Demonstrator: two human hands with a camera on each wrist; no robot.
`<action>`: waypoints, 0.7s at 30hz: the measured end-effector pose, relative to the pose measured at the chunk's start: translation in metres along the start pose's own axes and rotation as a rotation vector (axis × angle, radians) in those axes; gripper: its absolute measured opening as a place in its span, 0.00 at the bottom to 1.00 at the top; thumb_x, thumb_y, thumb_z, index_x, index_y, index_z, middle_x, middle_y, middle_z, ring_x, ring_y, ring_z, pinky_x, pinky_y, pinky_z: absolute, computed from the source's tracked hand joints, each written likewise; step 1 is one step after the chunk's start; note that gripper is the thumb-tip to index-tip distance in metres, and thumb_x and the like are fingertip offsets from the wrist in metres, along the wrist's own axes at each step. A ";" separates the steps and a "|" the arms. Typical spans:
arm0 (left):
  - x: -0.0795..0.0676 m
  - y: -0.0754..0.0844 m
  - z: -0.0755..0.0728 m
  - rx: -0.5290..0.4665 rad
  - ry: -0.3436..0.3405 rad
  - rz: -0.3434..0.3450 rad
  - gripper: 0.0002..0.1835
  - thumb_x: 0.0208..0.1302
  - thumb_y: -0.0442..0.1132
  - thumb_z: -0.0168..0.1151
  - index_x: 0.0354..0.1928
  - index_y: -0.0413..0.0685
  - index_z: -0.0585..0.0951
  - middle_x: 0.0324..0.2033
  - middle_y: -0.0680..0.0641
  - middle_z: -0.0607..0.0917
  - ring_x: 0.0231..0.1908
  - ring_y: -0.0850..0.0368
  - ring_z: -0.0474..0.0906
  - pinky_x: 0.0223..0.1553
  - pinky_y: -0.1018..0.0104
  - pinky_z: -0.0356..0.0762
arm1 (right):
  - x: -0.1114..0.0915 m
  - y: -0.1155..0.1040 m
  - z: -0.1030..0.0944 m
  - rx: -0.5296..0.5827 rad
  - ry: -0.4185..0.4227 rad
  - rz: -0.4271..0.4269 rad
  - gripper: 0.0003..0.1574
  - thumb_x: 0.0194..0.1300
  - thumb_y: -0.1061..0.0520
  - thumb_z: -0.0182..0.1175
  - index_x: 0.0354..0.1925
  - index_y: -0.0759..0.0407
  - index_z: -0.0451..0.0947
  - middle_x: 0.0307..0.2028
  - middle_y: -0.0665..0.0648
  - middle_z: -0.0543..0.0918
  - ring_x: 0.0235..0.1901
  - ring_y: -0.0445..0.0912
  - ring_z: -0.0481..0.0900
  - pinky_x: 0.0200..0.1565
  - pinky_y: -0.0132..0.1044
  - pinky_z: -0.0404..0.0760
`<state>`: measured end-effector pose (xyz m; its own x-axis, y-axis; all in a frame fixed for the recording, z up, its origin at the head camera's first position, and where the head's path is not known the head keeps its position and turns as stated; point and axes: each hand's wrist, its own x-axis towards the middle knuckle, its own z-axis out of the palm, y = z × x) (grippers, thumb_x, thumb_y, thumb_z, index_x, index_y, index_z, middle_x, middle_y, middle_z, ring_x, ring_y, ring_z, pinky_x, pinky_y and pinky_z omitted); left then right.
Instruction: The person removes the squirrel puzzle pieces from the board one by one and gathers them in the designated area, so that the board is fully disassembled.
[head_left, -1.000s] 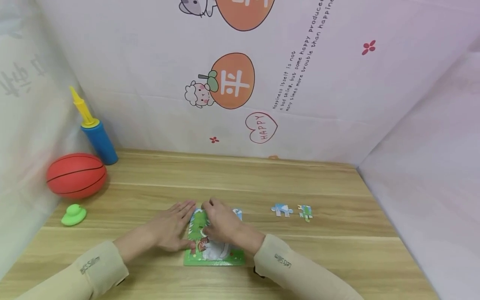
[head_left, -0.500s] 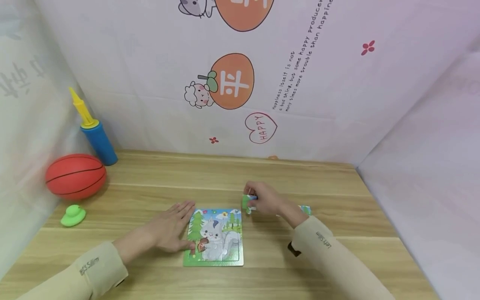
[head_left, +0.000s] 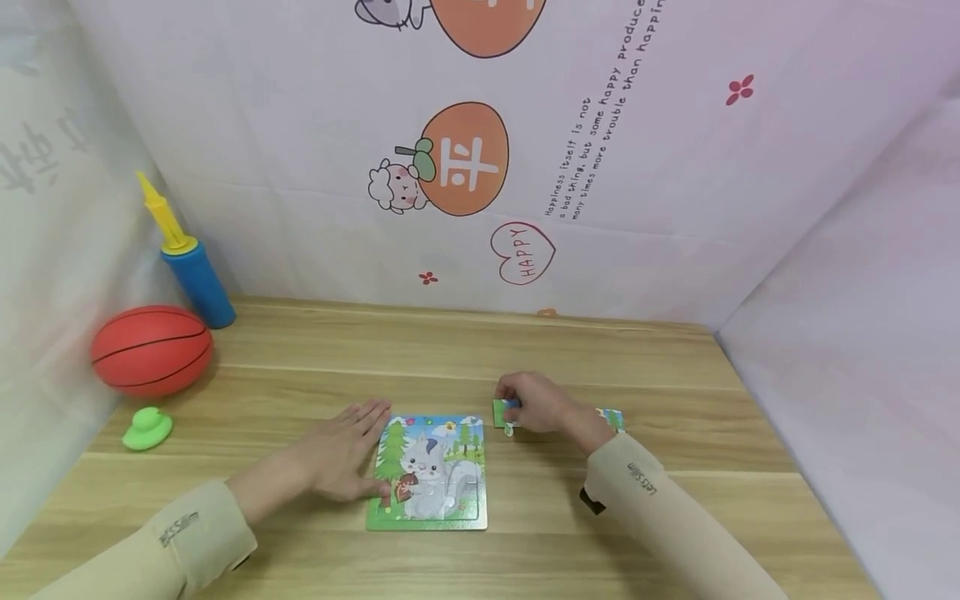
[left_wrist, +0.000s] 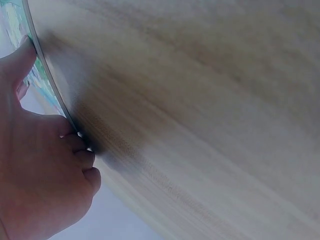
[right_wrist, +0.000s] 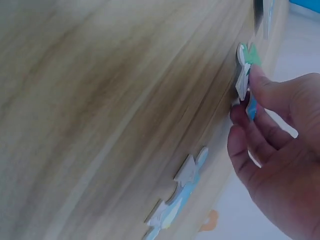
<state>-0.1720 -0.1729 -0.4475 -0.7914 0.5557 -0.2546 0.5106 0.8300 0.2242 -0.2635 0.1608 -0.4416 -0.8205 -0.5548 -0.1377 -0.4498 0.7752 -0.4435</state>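
A square jigsaw puzzle (head_left: pixel 431 479) showing a grey squirrel with an acorn lies on the wooden table. My left hand (head_left: pixel 341 454) rests at its left side, fingers extended, with the thumb (left_wrist: pixel 25 57) on the puzzle's edge. To the right of the puzzle, my right hand (head_left: pixel 536 404) pinches a green and blue puzzle piece (right_wrist: pixel 250 57) between thumb and fingers, low over the table. Another loose piece (head_left: pixel 612 418) shows partly past the right wrist. In the right wrist view, a pale blue piece (right_wrist: pixel 182 192) lies flat near the hand.
At the left stand a red ball (head_left: pixel 152 350) with black lines and a blue and yellow hand pump (head_left: pixel 197 279). A green toy duck (head_left: pixel 147 429) sits before the ball. Printed white cloth walls (head_left: pixel 637 275) border the table (head_left: pixel 375 358) at the back and sides.
My right hand has moved right, off the puzzle, and now holds a piece beside it. Over the last half second it sank slightly towards the table. My left hand stays put.
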 end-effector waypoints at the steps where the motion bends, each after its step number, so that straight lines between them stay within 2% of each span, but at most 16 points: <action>1: 0.000 0.000 0.000 -0.002 0.000 0.000 0.61 0.64 0.73 0.59 0.80 0.31 0.53 0.83 0.33 0.50 0.83 0.36 0.47 0.84 0.41 0.50 | 0.000 0.000 0.001 -0.022 0.005 -0.001 0.10 0.66 0.63 0.70 0.45 0.58 0.84 0.42 0.55 0.86 0.42 0.44 0.82 0.48 0.40 0.87; 8: 0.003 -0.001 0.001 0.016 0.005 0.007 0.61 0.65 0.74 0.58 0.80 0.31 0.52 0.83 0.33 0.50 0.84 0.36 0.47 0.85 0.42 0.48 | 0.000 -0.005 0.002 -0.148 0.021 0.028 0.09 0.65 0.62 0.71 0.44 0.58 0.84 0.41 0.53 0.82 0.42 0.44 0.79 0.49 0.40 0.86; 11: 0.003 0.001 0.000 0.035 0.026 0.014 0.61 0.64 0.73 0.59 0.80 0.30 0.53 0.82 0.32 0.51 0.83 0.35 0.48 0.84 0.41 0.49 | -0.002 -0.010 0.004 -0.200 0.059 0.021 0.11 0.64 0.62 0.72 0.44 0.57 0.84 0.41 0.53 0.83 0.42 0.45 0.81 0.49 0.40 0.87; 17: 0.003 0.010 -0.004 0.139 0.103 0.051 0.59 0.62 0.66 0.67 0.79 0.30 0.55 0.82 0.32 0.53 0.83 0.35 0.50 0.84 0.43 0.52 | -0.004 -0.022 0.014 -0.356 0.164 -0.066 0.22 0.56 0.69 0.74 0.49 0.58 0.83 0.45 0.56 0.85 0.45 0.50 0.85 0.48 0.42 0.89; 21: 0.004 0.017 -0.007 0.173 0.088 0.084 0.57 0.63 0.61 0.69 0.80 0.32 0.55 0.82 0.33 0.53 0.83 0.38 0.50 0.85 0.45 0.51 | -0.008 -0.032 0.025 -0.426 0.267 -0.130 0.25 0.52 0.72 0.72 0.49 0.59 0.83 0.44 0.56 0.85 0.46 0.50 0.85 0.49 0.41 0.89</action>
<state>-0.1690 -0.1563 -0.4381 -0.7663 0.6229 -0.1572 0.6198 0.7812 0.0742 -0.2338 0.1332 -0.4480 -0.7850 -0.6011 0.1501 -0.6117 0.7903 -0.0340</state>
